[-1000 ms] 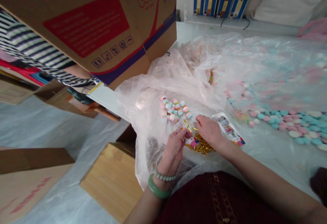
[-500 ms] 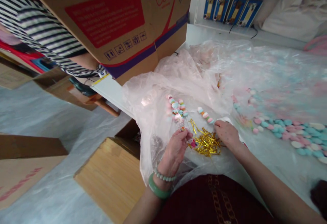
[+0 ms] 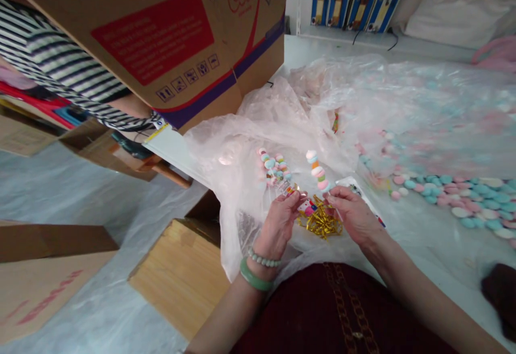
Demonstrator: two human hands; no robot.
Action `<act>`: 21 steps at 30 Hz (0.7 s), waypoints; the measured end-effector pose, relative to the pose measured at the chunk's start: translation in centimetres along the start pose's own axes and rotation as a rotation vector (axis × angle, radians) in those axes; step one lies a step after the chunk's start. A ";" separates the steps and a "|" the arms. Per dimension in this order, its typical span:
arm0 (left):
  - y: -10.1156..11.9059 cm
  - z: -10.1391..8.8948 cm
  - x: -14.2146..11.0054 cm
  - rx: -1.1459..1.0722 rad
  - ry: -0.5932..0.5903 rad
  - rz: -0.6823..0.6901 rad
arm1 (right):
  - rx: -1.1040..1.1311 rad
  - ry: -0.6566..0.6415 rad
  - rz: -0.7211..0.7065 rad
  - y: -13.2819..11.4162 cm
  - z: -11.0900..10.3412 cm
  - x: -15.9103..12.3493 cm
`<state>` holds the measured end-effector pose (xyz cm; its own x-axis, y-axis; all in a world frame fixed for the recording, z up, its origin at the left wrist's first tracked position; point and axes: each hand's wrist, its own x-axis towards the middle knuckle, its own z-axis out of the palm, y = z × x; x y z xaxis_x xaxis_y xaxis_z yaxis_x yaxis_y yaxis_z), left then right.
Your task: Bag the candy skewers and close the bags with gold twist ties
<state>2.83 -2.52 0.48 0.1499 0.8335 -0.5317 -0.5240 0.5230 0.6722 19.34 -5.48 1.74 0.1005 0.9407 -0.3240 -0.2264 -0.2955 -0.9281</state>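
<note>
Near gold ties (image 3: pixel 321 226), candy skewer (image 3: pixel 318 172), likely light and squashable, is pinched by right hand (image 3: pixel 355 215) at its stick (image 3: pixel 339 214), the safest hold

Narrow gap between left hand (image 3: pixel 281 218) and right hand (image 3: pixel 352 213) above gold ties (image 3: pixel 322 222); cardboard box (image 3: pixel 226 36) in the way, far left.

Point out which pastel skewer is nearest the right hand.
The single skewer held by the right hand; the other skewers are bunched together beyond the left hand.
</note>
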 end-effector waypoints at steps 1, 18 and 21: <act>-0.1 0.3 0.2 -0.009 0.015 0.046 | 0.004 0.022 -0.037 0.0 0.5 -0.2; -0.5 2.2 1.7 -0.067 0.094 0.080 | -0.260 0.237 -0.223 3.0 1.8 2.0; 0.0 1.9 2.2 -0.085 0.087 0.095 | -0.280 0.236 -0.217 3.1 2.0 2.1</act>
<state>4.74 -0.33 0.29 0.0248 0.8583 -0.5125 -0.6019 0.4222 0.6778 16.95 -4.05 -1.44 0.3429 0.9319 -0.1183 0.0928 -0.1589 -0.9829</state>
